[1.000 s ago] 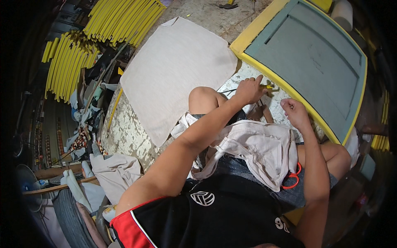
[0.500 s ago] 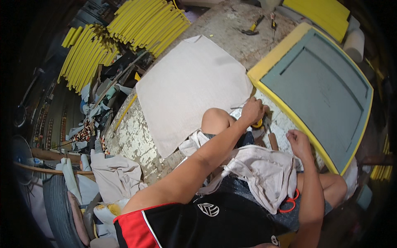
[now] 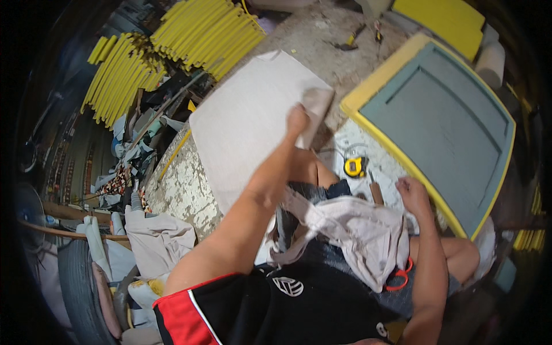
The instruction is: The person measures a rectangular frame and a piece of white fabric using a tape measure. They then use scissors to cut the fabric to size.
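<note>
My left hand (image 3: pixel 298 119) is closed on the right edge of a pale fabric sheet (image 3: pixel 247 121), whose side is raised and folded back there. The fold is blurred. My right hand (image 3: pixel 411 194), fingers curled with nothing visible in them, hovers by the near edge of a grey panel with a yellow foam border (image 3: pixel 454 132). Between the hands lie a yellow and black tape measure (image 3: pixel 355 167) and a wooden-handled tool (image 3: pixel 376 192). Crumpled pale cloth (image 3: pixel 368 230) covers my lap, with red-handled scissors (image 3: pixel 398 279) beside it, blades hidden.
A hammer (image 3: pixel 349 38) and a small slim tool (image 3: pixel 378 33) lie at the worktable's far side. Stacked yellow strips (image 3: pixel 207 34) stand far left. A yellow stick (image 3: pixel 174 155) lies along the table's left edge. Fabric scraps (image 3: pixel 158 241) are heaped at lower left.
My left hand has moved left and away from me, from near the tape measure, folding the fabric's right side back. The tape measure now shows fully. My right hand has barely moved.
</note>
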A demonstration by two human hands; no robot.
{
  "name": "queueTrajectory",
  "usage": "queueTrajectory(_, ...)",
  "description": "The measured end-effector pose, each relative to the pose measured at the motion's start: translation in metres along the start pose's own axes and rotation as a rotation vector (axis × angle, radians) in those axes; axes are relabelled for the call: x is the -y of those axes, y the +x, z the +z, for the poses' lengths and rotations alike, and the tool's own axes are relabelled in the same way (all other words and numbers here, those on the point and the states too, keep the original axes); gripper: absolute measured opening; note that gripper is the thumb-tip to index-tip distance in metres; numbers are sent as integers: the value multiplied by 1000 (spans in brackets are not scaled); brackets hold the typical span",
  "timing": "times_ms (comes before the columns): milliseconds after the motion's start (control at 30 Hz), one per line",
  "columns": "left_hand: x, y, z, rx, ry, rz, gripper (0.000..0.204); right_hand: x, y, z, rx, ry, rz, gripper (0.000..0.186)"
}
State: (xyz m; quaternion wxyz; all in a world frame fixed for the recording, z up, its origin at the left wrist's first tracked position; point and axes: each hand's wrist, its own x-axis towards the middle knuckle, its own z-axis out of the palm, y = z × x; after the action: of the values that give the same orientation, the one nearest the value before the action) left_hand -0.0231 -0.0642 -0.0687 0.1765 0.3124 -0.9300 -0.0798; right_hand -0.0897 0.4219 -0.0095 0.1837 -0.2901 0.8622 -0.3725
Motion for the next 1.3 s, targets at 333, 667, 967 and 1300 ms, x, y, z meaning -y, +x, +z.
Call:
queueTrajectory(333, 237, -57, -193, -221, -72, -480, 31, 26, -12, -22, 141, 39, 77, 44)
queueTrajectory(667, 66, -196, -191, 139, -513, -250, 36, 48, -36, -12, 645, -162, -4, 39)
queueTrajectory(967, -93, -228, -209, 686, -361, 240, 26, 50, -22, -53, -35, 285, -7, 23)
queueTrajectory(1300, -118, -152, -291, -42, -480, 192, 28, 104, -29, -62, -355, 606, -105, 25)
